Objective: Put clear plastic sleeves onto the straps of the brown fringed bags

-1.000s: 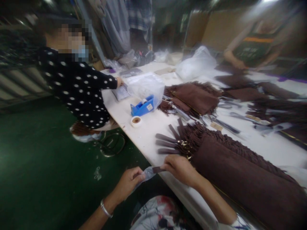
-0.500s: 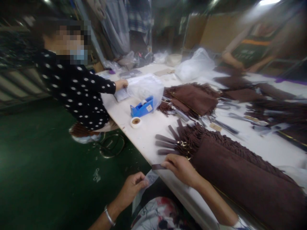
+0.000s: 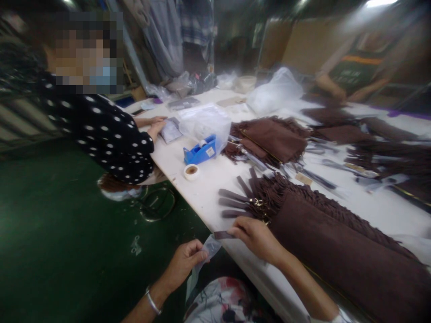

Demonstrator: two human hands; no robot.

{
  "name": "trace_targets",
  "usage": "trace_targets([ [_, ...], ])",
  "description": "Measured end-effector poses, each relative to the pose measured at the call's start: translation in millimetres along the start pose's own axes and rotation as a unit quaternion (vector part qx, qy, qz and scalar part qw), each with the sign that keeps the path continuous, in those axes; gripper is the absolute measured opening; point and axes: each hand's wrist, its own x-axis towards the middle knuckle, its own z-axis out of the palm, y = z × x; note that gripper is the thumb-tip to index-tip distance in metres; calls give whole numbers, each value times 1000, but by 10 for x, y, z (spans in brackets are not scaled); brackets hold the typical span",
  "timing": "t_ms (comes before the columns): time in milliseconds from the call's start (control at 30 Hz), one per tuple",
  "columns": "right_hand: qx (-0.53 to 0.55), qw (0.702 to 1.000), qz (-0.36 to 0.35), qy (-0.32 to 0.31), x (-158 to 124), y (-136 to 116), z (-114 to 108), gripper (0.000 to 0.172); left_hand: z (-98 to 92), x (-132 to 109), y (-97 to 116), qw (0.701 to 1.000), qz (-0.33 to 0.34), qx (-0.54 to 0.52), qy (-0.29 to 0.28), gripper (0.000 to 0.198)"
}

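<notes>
My left hand (image 3: 189, 259), fingers closed, pinches a strip of clear plastic (image 3: 211, 247) just off the table's edge. The strip's upper end meets the tip of a dark brown strap (image 3: 222, 234). That strap is held between the thumb and fingers of my right hand (image 3: 251, 235). Several more brown straps (image 3: 232, 202) fan out beyond my right hand, with gold-coloured clasps (image 3: 257, 202) at their ends. They lead to a stack of brown fringed bags (image 3: 323, 237) beside my right forearm.
A blue tape dispenser (image 3: 200, 151) and a tape roll (image 3: 191, 172) stand on the white table (image 3: 198, 190). Behind are clear plastic bags (image 3: 276, 92) and more brown bags (image 3: 274, 139). A person in polka dots (image 3: 97, 130) sits left; another (image 3: 357, 67) is back right.
The person in polka dots has drawn a hand back from the clear plastic and now has both hands at a small grey packet. My own hands have hardly moved.
</notes>
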Motion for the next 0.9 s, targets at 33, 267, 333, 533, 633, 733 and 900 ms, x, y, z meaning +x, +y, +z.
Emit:
trace_targets([
  [33,0,1000,-1,-2,-3,1,-2,32,3,3,3,1000,2,-1,0,25],
  [267,-4,1000,2,-15,-11,19,4,31,-30,-2,21,999,16,26,11,23],
  [333,-10,1000,-2,-20,-12,19,2,30,-25,-8,43,999,17,37,19,23],
  [533,-48,997,-47,-30,-13,-14,-21,24,30,13,66,999,10,45,13,22],
  [633,-75,994,-64,-38,-17,-35,-33,21,61,26,37,999,0,36,-4,24],
  [733,-103,990,-78,-56,-27,-43,-38,18,97,25,20,1000,-7,23,-17,26],
  [900,-135,984,-90,-70,-45,-30,-26,14,182,27,32,999,-9,8,-51,31],
])
